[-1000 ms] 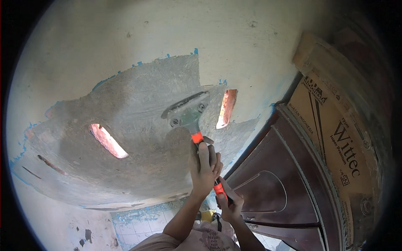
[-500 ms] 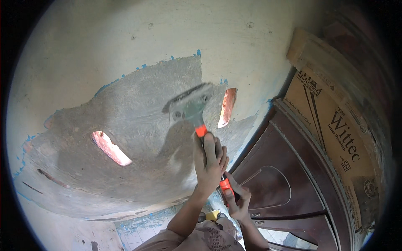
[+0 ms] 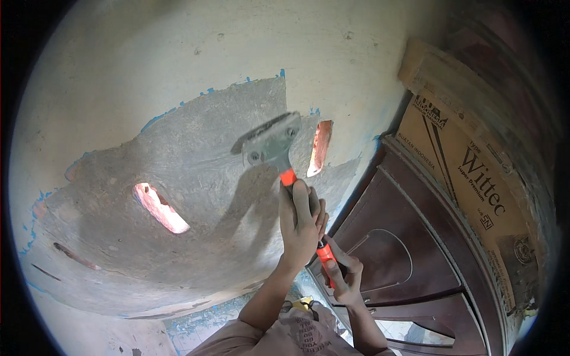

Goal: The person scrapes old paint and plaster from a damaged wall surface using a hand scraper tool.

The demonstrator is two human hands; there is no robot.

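Both my hands grip one long-handled wall scraper (image 3: 272,142) with a wide grey metal head and an orange and black handle. My left hand (image 3: 301,218) is closed round the handle just below the head, thumb along it. Lower down, my right hand (image 3: 344,274) wraps the orange end of the handle. The head lies over a bare grey patch (image 3: 196,136) of the wall, its dark blade edge facing up and left. Whether the blade touches the surface, I cannot tell. Blue paint flecks line the patch's upper border.
Two slots cut in the wall expose reddish material: a left slot (image 3: 160,207) and a right slot (image 3: 320,148). Dark brown wooden furniture (image 3: 404,237) stands close on the right, with a cardboard box (image 3: 457,160) beside it. Blue paint chips (image 3: 205,323) litter the tiled floor.
The view has shifted slightly. Still held in both hands, the scraper has moved only a little, and its head looks less blurred now.
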